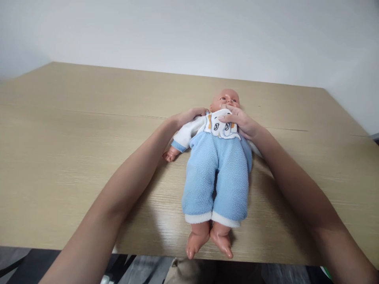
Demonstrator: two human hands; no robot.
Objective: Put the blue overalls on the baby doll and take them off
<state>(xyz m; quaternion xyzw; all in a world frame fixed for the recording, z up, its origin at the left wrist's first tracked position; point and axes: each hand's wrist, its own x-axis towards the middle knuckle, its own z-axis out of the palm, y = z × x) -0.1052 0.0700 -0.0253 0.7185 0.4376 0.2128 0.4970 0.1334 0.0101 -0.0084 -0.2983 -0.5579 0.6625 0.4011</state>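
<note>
A baby doll (pixel 217 169) lies on its back on a light wooden table (pixel 74 138), head away from me, feet at the near edge. It wears a light blue fleece romper with white sleeves and an elephant bib (pixel 222 125). My left hand (pixel 189 115) rests at the doll's shoulder, fingers curled onto the white collar. My right hand (pixel 241 120) pinches the top of the bib just under the doll's chin. One doll arm sticks out to the left; its other arm is hidden under my right wrist.
The table runs wide to both sides and far back to a plain white wall (pixel 189 35). Below the near edge I see dark floor and part of my lap (pixel 189 272).
</note>
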